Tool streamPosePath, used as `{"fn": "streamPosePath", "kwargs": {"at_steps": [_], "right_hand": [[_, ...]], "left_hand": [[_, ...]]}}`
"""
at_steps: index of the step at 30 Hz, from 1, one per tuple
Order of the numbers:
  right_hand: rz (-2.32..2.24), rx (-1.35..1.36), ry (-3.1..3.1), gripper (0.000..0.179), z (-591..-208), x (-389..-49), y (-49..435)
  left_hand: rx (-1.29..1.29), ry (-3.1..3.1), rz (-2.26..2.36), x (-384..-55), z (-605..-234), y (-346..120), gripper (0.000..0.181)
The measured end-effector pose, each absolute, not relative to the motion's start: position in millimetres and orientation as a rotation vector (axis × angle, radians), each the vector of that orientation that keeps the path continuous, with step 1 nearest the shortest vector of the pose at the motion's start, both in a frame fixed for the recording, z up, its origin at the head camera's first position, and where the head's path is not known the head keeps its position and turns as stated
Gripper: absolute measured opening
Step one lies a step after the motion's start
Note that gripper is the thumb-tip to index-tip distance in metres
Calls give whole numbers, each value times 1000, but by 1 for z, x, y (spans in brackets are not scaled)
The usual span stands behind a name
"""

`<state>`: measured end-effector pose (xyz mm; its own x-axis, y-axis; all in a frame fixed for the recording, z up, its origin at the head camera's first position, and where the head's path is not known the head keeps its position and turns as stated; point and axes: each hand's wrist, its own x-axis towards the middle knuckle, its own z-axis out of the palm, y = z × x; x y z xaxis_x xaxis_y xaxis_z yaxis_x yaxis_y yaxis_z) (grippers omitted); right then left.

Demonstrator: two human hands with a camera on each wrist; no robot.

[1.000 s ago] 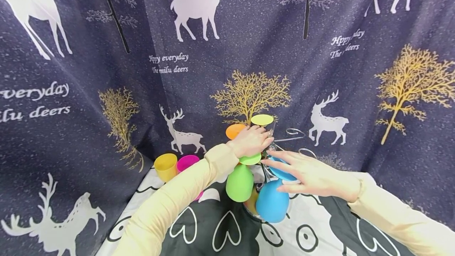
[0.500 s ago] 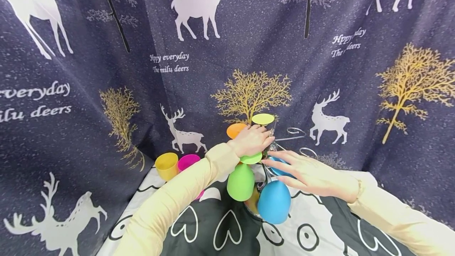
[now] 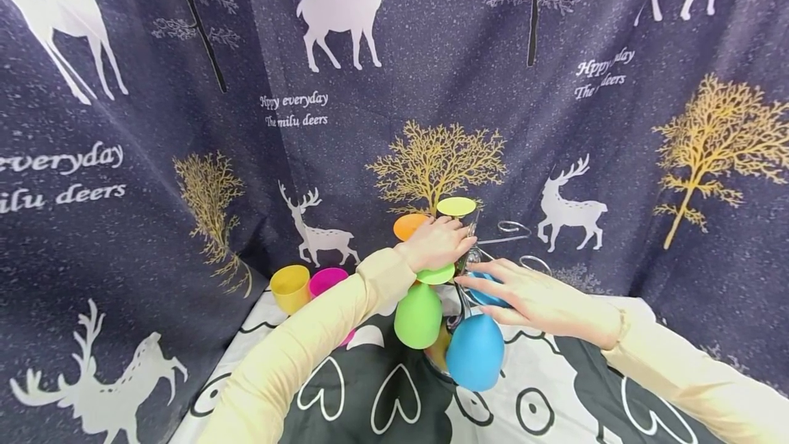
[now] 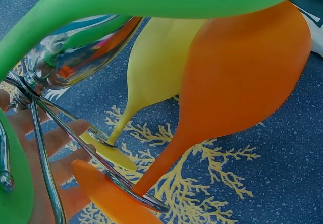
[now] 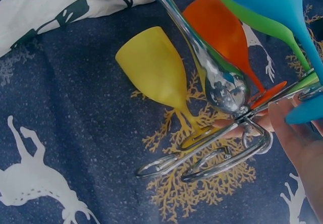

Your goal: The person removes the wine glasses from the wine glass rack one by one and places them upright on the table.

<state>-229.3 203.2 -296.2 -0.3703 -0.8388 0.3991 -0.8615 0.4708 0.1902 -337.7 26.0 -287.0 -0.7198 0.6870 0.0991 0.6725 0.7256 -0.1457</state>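
Upside down on a chrome wine glass rack [image 5: 227, 90] hang a blue goblet [image 3: 476, 355], a green goblet [image 3: 419, 317], an orange goblet [image 4: 247, 77] and a yellow goblet [image 5: 154, 65]. My left hand [image 3: 436, 244] reaches over the rack's centre between the orange and green bases; in the left wrist view its fingers [image 4: 70, 133] lie spread behind the metal arms. Straight fingers of my right hand [image 3: 536, 297] lie over the blue base and touch the rack beside its hub. The blue base is partly hidden under that hand.
On the table's left stand another yellow goblet [image 3: 290, 290] and a magenta goblet [image 3: 327, 281], partly behind my left sleeve. Two bare curled rack arms stick out at the right. A dark deer-print curtain [image 3: 425, 88] hangs close behind the rack.
The blue goblet's bowl has shifted very slightly right and down, and its base shows less under my right hand. My left hand stays in place on the rack.
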Motion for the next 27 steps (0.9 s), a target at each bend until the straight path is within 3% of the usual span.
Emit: {"fn": "streamPosePath", "kwargs": {"at_steps": [27], "right_hand": [[107,1435,-2190,43,-277,-228,202]], "left_hand": [[-1099,-2783,139,-338,-288,26,49]]}}
